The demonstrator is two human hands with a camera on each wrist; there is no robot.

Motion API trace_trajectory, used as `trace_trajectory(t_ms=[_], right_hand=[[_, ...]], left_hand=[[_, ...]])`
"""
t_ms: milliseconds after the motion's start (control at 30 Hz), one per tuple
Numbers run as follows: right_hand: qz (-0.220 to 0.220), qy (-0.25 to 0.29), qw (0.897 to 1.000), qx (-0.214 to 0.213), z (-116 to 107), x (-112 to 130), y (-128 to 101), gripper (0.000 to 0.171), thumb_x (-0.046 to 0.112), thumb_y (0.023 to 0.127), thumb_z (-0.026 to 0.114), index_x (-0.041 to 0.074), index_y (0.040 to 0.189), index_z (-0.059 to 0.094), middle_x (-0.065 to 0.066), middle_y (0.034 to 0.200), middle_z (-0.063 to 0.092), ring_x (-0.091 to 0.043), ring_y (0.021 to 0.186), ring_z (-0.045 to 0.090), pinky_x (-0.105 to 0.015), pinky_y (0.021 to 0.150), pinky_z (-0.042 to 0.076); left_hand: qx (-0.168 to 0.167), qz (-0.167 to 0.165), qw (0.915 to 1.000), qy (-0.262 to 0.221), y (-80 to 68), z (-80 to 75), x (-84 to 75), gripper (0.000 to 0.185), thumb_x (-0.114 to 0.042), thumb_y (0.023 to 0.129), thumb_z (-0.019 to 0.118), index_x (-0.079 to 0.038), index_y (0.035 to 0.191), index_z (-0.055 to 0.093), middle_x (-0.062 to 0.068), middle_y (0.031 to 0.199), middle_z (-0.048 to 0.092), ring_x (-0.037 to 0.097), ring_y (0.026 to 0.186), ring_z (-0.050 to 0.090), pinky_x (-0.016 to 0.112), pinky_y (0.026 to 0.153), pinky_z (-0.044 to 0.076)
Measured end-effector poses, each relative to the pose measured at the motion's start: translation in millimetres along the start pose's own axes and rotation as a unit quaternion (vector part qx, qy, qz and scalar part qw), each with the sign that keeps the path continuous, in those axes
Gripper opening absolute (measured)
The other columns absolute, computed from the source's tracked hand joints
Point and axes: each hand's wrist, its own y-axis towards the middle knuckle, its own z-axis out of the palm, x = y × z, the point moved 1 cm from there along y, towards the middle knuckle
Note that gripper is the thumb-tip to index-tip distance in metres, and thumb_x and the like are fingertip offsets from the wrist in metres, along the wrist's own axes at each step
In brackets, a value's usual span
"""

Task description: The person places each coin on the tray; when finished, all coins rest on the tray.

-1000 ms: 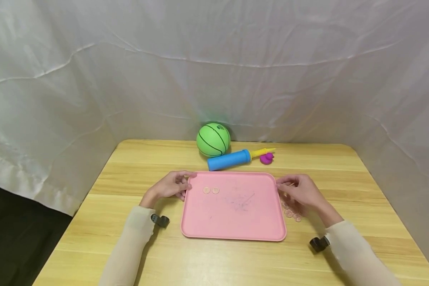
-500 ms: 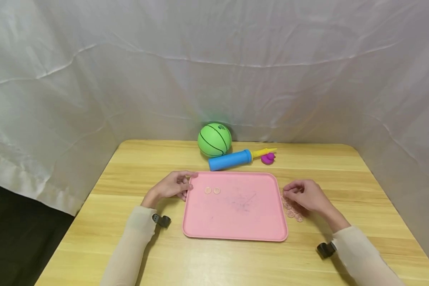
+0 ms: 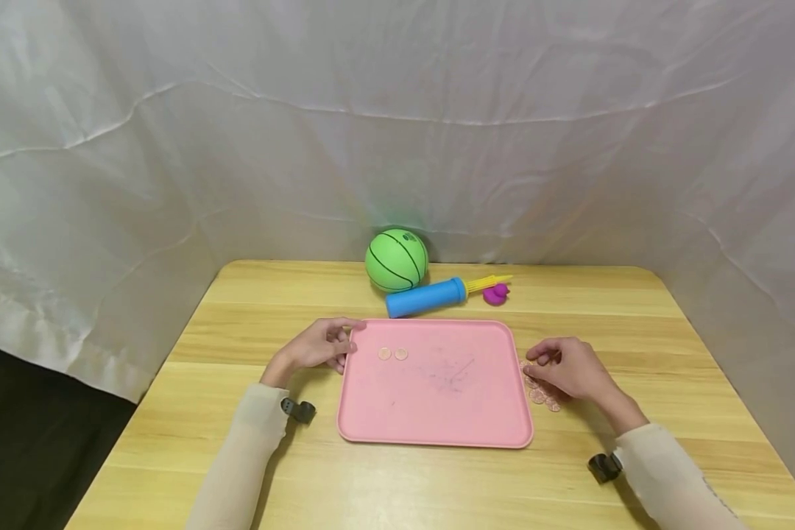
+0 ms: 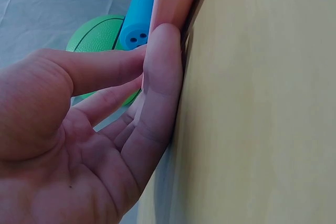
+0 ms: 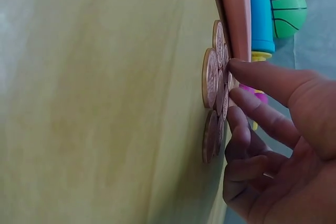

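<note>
The left hand [image 3: 319, 344] lies on the wooden table [image 3: 252, 324] at the left rim of the pink tray [image 3: 437, 412], fingers relaxed and nearly straight, fingertips [image 4: 163, 51] touching the rim near its far left corner; it holds nothing. The right hand [image 3: 563, 366] rests on the table just right of the tray, palm down, its fingers loosely curled over a small pile of pinkish coins [image 3: 542, 394]. In the right wrist view the index fingertip [image 5: 239, 69] touches the coins [image 5: 212, 85], which overlap one another flat on the wood close beside the tray's right edge; whether it pinches one I cannot tell. Two coins on the tray [image 3: 392, 354] lie side by side near its far left part. Behind the tray a blue hand pump [image 3: 427, 296] with a yellow nozzle lies close to the far rim, a green ball [image 3: 396, 260] just behind it against the white cloth backdrop [image 3: 397, 110], and a small magenta toy [image 3: 495, 294] beside the nozzle
</note>
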Motion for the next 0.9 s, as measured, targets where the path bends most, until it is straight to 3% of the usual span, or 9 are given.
trace_trajectory(t_ms=[300,533,900], right_hand=[[-0.010,-0.025,1.000,-0.009,1.2,2.1,2.9,0.016,0.025,0.095,0.086,0.011,0.100,0.081,-0.001,0.089,0.073,-0.012,0.078,0.060,-0.022,0.068,0.049],[-0.036,-0.026,0.998,0.033,2.5,8.6,5.4,0.019,0.017,0.098,0.079,0.001,0.103,0.070,-0.005,0.090,0.063,-0.015,0.080,0.054,-0.023,0.068,0.047],[-0.057,0.041,0.997,0.013,-0.7,8.7,7.6,0.013,0.010,0.098,0.081,0.003,0.102,0.071,-0.005,0.089,0.070,-0.010,0.079,0.060,-0.018,0.067,0.055]], left_hand=[[0.002,0.002,1.0000,-0.003,0.3,-0.8,-0.8,0.052,0.000,0.106,0.063,-0.002,0.158,0.055,0.013,0.096,0.064,0.020,0.071,0.072,0.038,0.069,0.073],[0.000,0.007,1.0000,0.001,-0.7,-1.0,0.6,0.052,0.000,0.106,0.063,0.000,0.157,0.055,0.013,0.095,0.064,0.019,0.071,0.071,0.038,0.068,0.073],[0.000,0.015,0.9997,0.019,1.2,-1.1,2.5,0.050,0.000,0.106,0.063,0.001,0.156,0.056,0.012,0.094,0.064,0.017,0.070,0.070,0.032,0.063,0.070]])
